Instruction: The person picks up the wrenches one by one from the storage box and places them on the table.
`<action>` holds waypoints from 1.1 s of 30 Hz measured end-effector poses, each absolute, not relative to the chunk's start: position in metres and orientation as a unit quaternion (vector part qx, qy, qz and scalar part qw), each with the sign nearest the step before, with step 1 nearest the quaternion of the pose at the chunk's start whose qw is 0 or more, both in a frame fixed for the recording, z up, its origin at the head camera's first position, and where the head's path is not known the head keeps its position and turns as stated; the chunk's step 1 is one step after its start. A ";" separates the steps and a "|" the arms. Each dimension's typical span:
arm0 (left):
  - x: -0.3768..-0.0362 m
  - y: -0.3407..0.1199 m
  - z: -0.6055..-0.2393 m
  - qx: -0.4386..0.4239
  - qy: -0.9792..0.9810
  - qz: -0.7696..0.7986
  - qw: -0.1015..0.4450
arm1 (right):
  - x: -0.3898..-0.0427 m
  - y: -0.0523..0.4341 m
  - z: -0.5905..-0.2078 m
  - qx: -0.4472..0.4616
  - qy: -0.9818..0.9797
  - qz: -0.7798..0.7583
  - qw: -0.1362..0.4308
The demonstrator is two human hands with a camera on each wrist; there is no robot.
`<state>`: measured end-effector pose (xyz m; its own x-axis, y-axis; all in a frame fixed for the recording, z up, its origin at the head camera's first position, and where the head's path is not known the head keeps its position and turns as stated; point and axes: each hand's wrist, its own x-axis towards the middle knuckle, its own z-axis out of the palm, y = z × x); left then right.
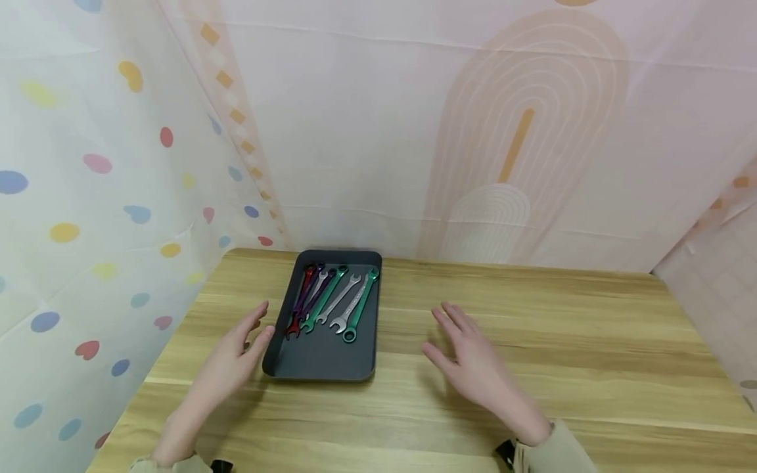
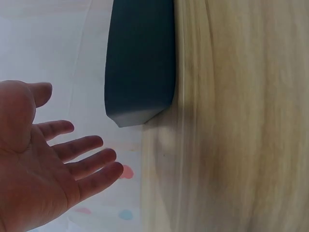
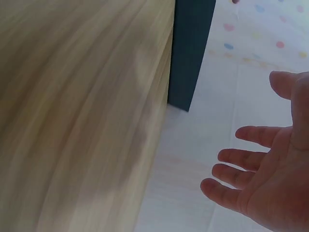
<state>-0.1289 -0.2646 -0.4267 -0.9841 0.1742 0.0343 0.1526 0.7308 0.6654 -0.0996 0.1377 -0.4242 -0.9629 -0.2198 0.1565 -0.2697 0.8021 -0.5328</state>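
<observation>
A dark grey rectangular tray (image 1: 322,361) lies on the wooden table, left of the middle in the head view. Inside it are several combination wrenches: a red wrench (image 1: 305,289), purple ones, silver ones and green ones, among them a green wrench (image 1: 361,305) along the right wall. My left hand (image 1: 227,361) is beside the tray's left wall, fingers relaxed and palm turned toward it, holding nothing. To the right of the tray, over the table, my right hand (image 1: 476,364) is held with its fingers spread and nothing in it. Both wrist views show the tray's outer side past loosely extended fingers.
The wood-grain table (image 1: 562,328) extends far to the right of the tray. Behind it hangs a pale curtain (image 1: 355,131) with an arch pattern, and a dotted curtain (image 1: 106,263) hangs on the left. The tray's far end is close to the table's back edge.
</observation>
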 end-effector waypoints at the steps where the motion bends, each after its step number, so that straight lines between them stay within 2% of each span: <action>1: -0.130 -0.265 -0.428 0.087 0.928 0.363 0.016 | -0.101 0.134 -0.424 0.129 -0.946 0.295 0.038; 16: -0.147 -0.265 -0.439 0.034 0.894 0.438 0.090 | -0.127 0.084 -0.434 0.159 -0.922 0.352 -0.015; 26: -0.155 -0.259 -0.442 0.018 0.894 0.441 0.081 | -0.141 0.061 -0.441 0.164 -0.911 0.376 -0.049; 33: -0.157 -0.254 -0.445 0.010 0.900 0.432 0.059 | -0.146 0.052 -0.445 0.155 -0.912 0.377 -0.044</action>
